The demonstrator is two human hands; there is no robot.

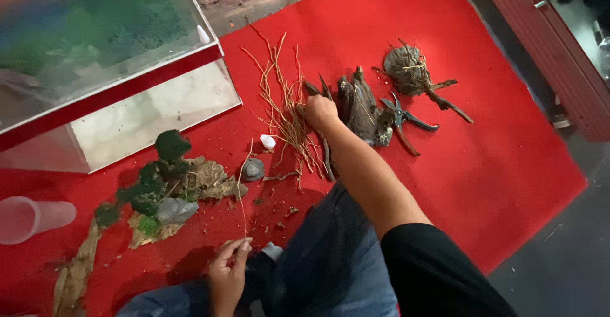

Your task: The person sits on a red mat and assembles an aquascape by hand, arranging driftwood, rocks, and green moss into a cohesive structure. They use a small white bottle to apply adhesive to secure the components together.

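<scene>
Right hand point(319, 112) is closing on the thin twig bundle point(286, 110), driftwood point(363, 108) at its 3 o'clock. Left hand point(227, 272) is pinching one twig point(241, 193). Looks like sorting sticks; next pick probably needs a gentle pull.

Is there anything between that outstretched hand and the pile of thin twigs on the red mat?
Nothing visible: the right hand already rests on the thin twigs, beside the dark driftwood. The left hand pinches one separate twig.
</scene>
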